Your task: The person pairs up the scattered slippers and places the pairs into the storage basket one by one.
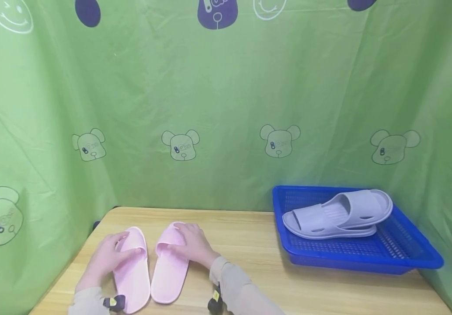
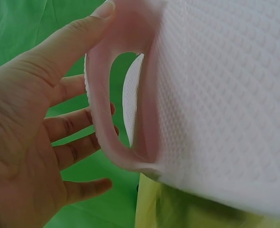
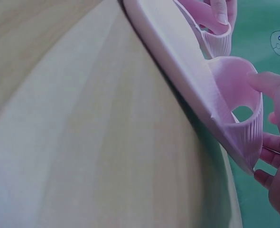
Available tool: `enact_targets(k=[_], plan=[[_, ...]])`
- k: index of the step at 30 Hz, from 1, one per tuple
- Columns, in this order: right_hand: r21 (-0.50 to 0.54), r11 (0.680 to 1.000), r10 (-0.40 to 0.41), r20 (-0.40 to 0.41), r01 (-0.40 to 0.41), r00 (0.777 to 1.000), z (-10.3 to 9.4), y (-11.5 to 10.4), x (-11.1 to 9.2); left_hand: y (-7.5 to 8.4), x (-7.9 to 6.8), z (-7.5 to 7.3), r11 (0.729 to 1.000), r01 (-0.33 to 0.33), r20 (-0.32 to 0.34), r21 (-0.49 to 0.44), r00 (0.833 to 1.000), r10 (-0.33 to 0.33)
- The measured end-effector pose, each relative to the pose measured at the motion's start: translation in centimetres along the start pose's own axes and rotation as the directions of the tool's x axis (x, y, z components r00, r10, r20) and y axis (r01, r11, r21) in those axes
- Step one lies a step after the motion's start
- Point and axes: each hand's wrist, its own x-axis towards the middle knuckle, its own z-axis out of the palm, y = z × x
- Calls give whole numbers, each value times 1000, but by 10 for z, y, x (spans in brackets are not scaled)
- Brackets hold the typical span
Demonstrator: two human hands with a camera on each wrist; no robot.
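Two pink slippers lie side by side on the wooden table, toes pointing away from me. My left hand [image 1: 106, 258] holds the left pink slipper [image 1: 133, 284] by its strap. In the left wrist view, the thumb lies on the strap's edge and the fingers reach along its outer side. My right hand [image 1: 195, 246] grips the right pink slipper [image 1: 168, 280] at its strap. The right wrist view shows that thumb at the strap's opening [image 3: 235, 76], with fingers around the toe end. Both soles appear to rest on the table in the head view.
At the right of the wooden table [image 1: 241, 271] stands a blue plastic basket [image 1: 344, 264]. In it lies a pair of grey slippers [image 1: 316, 218], one partly on top of the other. A green curtain [image 1: 226, 87] with bear prints hangs behind the table and at both sides.
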Motion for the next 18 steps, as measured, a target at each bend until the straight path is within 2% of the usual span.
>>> enact_targets(k=[3, 10, 18], plan=[[-1, 1000, 0, -20, 0, 1000, -3, 0, 0, 2, -1, -2, 1000, 7, -8, 6, 1000, -7], [21, 998, 56, -41, -55, 998, -11, 4, -3, 5, -2, -4, 1000, 28, -10, 5, 1000, -28], [16, 995, 99, -77, -98, 992, -23, 9, -6, 5, -1, -6, 999, 24, -49, 33, 999, -22]])
